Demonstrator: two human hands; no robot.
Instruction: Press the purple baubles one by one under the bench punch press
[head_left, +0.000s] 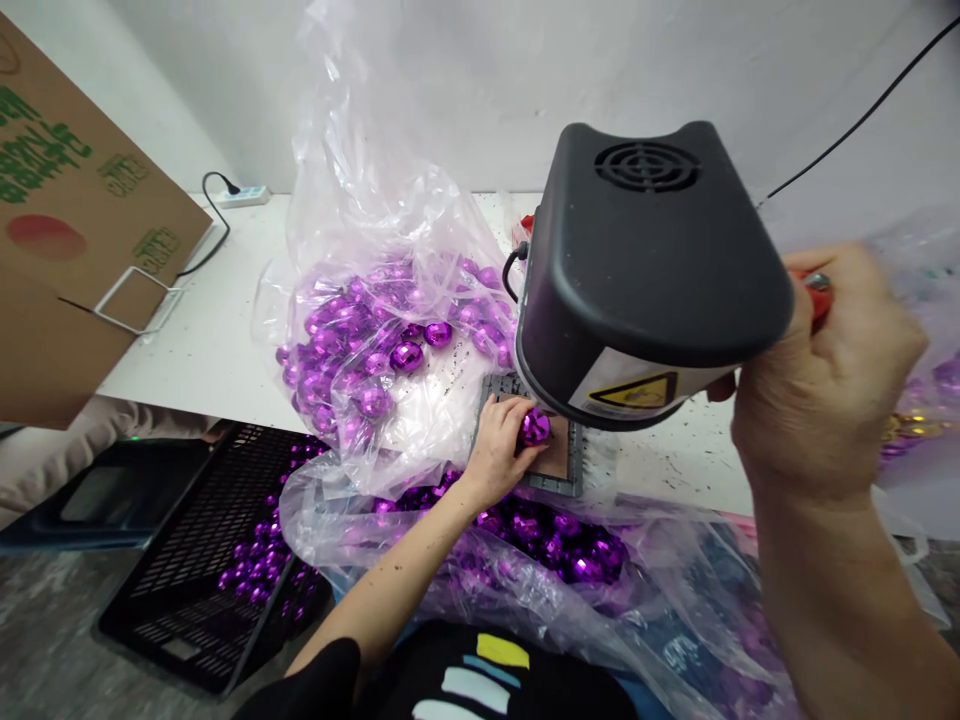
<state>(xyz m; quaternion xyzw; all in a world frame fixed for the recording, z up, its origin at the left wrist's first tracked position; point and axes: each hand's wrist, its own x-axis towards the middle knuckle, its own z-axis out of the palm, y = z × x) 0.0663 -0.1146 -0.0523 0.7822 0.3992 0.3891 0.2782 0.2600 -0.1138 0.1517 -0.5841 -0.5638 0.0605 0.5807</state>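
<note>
Sitting over the mat, the ball looks light, stiff and slick; take its sides. Left hand pinches it, fingers curled; right hand is wrapped round the red handle.

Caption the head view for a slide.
Left hand holding a faceted purple ball near a black vented machine, right hand gripping a red handle, beside bagged purple balls.
</note>
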